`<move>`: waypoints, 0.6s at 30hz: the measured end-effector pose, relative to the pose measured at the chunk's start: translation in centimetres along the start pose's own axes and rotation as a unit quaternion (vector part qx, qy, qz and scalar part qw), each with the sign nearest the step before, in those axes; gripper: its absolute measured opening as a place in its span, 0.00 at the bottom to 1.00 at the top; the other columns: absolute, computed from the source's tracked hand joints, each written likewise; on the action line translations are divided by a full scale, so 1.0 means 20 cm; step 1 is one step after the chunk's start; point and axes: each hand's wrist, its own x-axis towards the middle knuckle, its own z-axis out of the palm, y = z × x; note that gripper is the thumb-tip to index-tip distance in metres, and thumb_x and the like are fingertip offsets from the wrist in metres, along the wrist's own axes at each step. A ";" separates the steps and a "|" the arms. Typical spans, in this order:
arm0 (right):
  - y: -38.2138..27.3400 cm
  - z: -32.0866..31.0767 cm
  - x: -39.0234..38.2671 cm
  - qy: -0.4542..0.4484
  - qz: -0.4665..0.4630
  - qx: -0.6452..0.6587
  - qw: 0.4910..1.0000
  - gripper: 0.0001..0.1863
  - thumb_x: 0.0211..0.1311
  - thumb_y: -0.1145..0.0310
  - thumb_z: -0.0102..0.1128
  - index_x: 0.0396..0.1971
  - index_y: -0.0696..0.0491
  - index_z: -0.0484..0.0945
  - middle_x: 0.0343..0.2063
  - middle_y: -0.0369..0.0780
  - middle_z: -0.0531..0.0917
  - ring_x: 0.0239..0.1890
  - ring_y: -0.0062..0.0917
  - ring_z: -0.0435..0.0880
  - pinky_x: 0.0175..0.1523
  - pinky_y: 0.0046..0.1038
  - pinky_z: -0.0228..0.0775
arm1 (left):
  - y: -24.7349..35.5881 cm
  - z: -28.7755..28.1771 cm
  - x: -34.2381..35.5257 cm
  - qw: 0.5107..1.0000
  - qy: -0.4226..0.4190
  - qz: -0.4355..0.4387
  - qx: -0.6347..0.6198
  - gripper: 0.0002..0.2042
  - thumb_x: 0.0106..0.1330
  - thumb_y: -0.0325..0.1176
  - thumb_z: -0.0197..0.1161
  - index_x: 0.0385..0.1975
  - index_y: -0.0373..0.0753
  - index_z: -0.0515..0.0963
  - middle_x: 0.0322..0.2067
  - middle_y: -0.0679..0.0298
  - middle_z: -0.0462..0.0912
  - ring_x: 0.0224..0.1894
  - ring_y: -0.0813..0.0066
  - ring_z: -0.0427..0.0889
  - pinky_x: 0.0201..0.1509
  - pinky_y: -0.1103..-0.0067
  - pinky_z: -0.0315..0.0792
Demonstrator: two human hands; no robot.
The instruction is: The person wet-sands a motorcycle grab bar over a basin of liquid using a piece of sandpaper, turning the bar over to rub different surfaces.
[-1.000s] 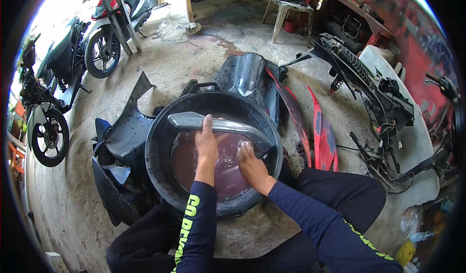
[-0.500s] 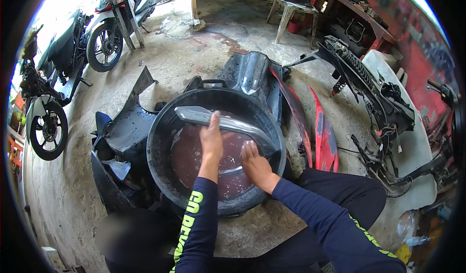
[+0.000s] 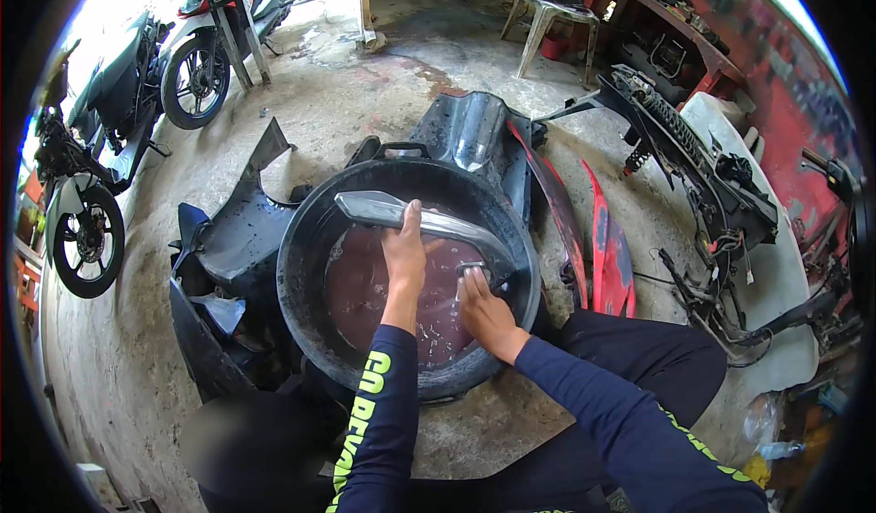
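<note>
A long, curved grey motorcycle body panel (image 3: 374, 207) is held slantwise over a round black tub (image 3: 301, 317). My left hand (image 3: 403, 248) is closed around the panel's middle, thumb on its upper face. Murky reddish water (image 3: 365, 285) with some froth lies in the tub below. Close to the panel's lower right end, my right hand (image 3: 485, 310) has its fingers pressed together over a small dark flat pad (image 3: 471, 266). Whether the pad touches the panel is hard to tell, and most of it is hidden under the fingertips.
Black body panels (image 3: 242, 239) lie left of the tub, and another dark panel (image 3: 470, 134) lies behind it. Red panels (image 3: 613, 262) rest to the right, beside a stripped motorcycle frame (image 3: 721, 212). Parked motorcycles (image 3: 91, 212) stand left; a plastic stool (image 3: 552, 20) stands at the back.
The panel and my left hand have shifted slightly right. My right hand has moved a little, and the dark pad's edge now shows beyond its fingertips.
</note>
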 end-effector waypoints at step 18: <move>0.09 -0.02 0.14 -0.016 0.018 -0.006 1.000 0.27 0.60 0.74 0.53 0.59 0.68 0.71 0.60 0.57 0.74 0.68 0.46 0.69 0.65 0.30 0.72 | 0.02 0.03 -0.01 1.000 -0.018 -0.010 -0.002 0.21 0.73 0.44 0.61 0.54 0.31 0.70 0.43 0.52 0.83 0.41 0.65 0.87 0.32 0.69 0.88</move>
